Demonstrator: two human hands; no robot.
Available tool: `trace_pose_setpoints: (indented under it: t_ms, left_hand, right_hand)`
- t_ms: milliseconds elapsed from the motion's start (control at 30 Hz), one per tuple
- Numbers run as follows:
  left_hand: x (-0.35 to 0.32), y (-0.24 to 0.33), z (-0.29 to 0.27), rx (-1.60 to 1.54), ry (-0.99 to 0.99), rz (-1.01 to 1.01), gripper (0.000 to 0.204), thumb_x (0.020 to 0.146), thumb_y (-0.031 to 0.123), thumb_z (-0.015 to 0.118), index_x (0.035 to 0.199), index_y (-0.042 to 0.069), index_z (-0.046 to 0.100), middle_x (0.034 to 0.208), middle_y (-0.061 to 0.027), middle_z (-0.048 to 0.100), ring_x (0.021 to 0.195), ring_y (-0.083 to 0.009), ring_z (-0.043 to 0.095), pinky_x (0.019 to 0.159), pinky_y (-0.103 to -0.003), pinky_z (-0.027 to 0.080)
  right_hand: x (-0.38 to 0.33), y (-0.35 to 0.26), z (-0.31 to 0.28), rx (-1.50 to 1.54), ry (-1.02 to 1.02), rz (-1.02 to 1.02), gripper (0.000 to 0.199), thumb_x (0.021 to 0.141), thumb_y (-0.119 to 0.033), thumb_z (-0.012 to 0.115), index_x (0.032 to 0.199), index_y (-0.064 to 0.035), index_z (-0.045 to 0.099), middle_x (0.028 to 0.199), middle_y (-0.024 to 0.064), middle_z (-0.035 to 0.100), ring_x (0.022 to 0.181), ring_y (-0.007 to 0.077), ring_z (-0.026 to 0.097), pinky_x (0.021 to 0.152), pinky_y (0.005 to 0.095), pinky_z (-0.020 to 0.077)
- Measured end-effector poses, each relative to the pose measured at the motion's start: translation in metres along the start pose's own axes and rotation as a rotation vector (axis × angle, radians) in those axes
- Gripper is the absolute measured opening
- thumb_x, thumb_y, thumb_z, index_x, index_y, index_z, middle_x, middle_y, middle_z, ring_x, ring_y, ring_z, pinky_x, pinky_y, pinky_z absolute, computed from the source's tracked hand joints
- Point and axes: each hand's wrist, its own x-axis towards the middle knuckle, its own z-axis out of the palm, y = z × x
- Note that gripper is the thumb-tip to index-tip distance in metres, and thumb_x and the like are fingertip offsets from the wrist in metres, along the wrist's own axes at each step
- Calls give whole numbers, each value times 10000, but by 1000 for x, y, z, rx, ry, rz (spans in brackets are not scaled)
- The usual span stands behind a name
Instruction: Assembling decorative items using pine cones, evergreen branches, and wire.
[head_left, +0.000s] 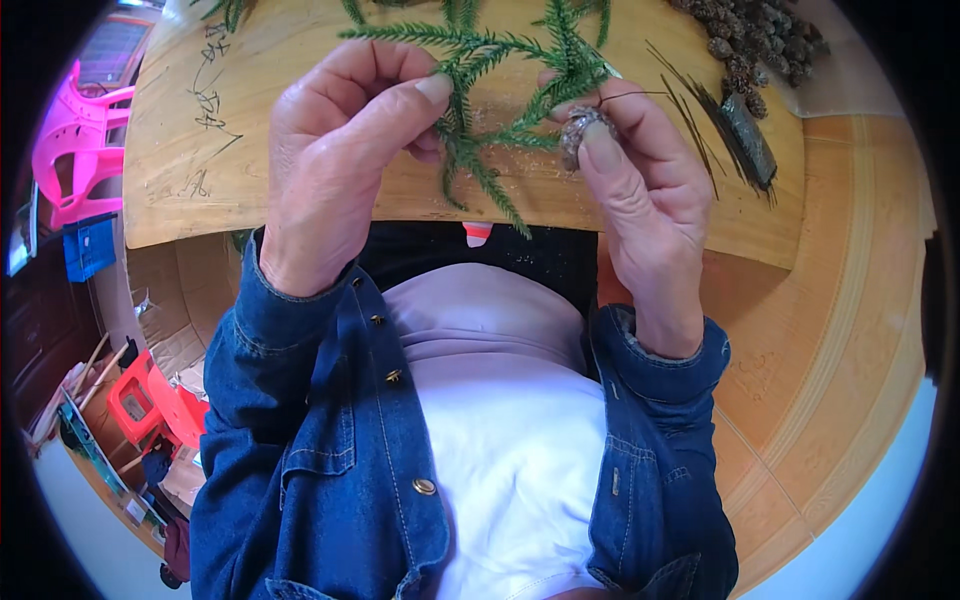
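Above the near edge of the wooden table, my left hand [345,140] pinches a green artificial pine branch [490,60] between thumb and fingers. Its needled sprigs spread to the right and hang down toward me. Against the right side of the branch, my right hand [650,165] grips a small brown pine cone [583,132] under the thumb. A thin dark wire sticks out to the right from between those fingers. The tips of some right-hand fingers are hidden behind the cone and the greenery.
The wooden table [230,190] bears handwriting on its left. A heap of pine cones [765,45] lies at the far right, with a bundle of dark wires [740,145] nearer. More green sprigs lie along the far edge. Pink chairs [80,150] and a red stool [155,400] stand at the left.
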Motion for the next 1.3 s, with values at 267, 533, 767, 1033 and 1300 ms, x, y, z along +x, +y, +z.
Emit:
trace_pose_setpoints:
  t_ms: [267,533,767,1033,1300]
  left_hand:
    - [-2,-12,-4,-27,-23,-31,221,846,83,621,1024,-42,582,863,-41,609,737,-94,574,663,-229,473]
    - [0,-12,-2,-59,-90,-71,246,858,99,613,1060,-38,578,900,-50,618,784,-95,584,688,-229,470]
    - [18,-1,3,-151,-73,68,266,891,128,551,1095,-43,566,960,-79,625,854,-117,584,784,-245,427]
    - [24,0,6,133,-240,38,286,925,142,489,1111,-62,562,974,-121,639,916,-162,604,880,-283,427]
    - [17,5,5,239,-244,-81,256,931,180,527,1024,-41,615,781,-60,639,717,-98,584,666,-202,438]
  right_hand:
    - [4,6,-11,168,-18,-34,264,927,-86,552,1150,54,533,1049,56,572,928,109,528,844,232,405]
    - [6,7,-18,387,-4,19,239,920,-86,577,1116,49,564,961,26,595,881,64,532,783,175,426]
    - [9,11,-29,550,-34,46,261,920,-107,577,1119,61,572,987,47,617,896,88,559,816,209,440]
    - [14,17,-41,577,-143,126,248,916,-106,577,1112,45,584,1005,57,625,904,100,568,815,214,438]
    - [19,6,-39,324,-26,-32,267,958,-98,469,1159,68,527,1077,168,585,984,193,572,849,314,458]
